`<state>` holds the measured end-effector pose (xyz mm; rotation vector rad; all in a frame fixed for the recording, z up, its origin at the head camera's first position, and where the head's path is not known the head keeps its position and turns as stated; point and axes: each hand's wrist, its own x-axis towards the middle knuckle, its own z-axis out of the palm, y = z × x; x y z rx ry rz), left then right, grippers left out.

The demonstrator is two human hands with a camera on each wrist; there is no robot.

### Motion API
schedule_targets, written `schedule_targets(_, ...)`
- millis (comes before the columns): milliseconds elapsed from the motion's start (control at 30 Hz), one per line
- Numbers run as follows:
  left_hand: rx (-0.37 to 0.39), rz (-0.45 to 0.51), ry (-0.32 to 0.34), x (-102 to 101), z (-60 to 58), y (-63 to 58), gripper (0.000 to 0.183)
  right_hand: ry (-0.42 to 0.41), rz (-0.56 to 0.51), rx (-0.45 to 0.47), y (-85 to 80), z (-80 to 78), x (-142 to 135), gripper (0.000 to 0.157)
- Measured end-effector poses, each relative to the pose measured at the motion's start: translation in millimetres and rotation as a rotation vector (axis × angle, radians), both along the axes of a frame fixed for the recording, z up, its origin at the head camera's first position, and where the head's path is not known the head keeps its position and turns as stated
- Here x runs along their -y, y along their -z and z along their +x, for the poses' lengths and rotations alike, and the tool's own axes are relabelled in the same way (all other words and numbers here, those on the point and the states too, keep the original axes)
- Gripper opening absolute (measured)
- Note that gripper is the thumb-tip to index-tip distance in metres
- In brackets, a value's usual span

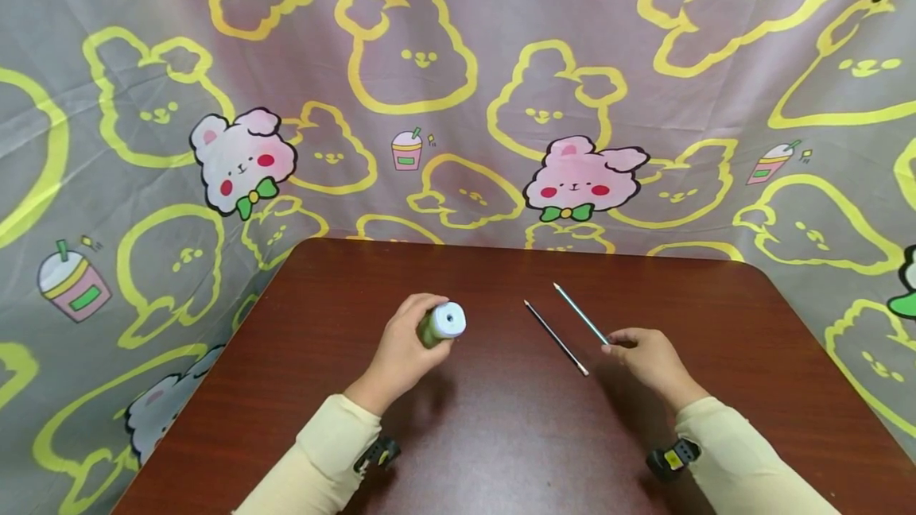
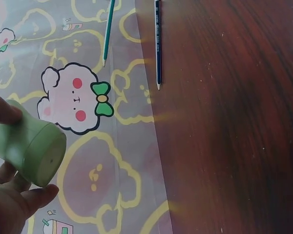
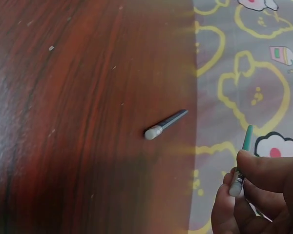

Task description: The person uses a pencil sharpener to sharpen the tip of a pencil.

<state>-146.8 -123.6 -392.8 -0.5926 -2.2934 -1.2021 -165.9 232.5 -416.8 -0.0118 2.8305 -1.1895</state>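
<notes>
My left hand (image 1: 401,352) grips a green pencil sharpener (image 1: 449,319) above the left middle of the table. Its whitish end, with a small round hole, faces up toward the head camera. In the left wrist view the green body of the sharpener (image 2: 45,153) shows between thumb and fingers. On the other side, my right hand (image 1: 653,360) pinches a teal pencil (image 1: 578,312) close to its eraser end, the sharpened tip pointing away to the upper left. Between the hands a dark pencil (image 1: 555,338) lies on the table, its white eraser (image 3: 151,133) toward me.
The dark brown wooden table (image 1: 494,435) has rounded far corners. Behind it and along its sides hangs a grey-pink curtain (image 1: 472,22) with cartoon bears and drink cups. Cream sleeves (image 1: 322,451) and wrist-worn black devices (image 1: 673,459) cover the forearms.
</notes>
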Motion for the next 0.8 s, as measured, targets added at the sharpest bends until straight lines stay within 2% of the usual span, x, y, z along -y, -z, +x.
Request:
schedule_targets(267, 0.006, 0.024, 0.000, 2, -2.8, 2.7, 0.049, -0.008, 0.042, -0.023, 4.5, -2.4, -2, 0.033)
schedule_targets(800, 0.046, 0.037, -0.017, 3, -6.4, 5.1, 0.049, 0.019, 0.056, -0.022, 16.2, -11.4, -1, 0.029)
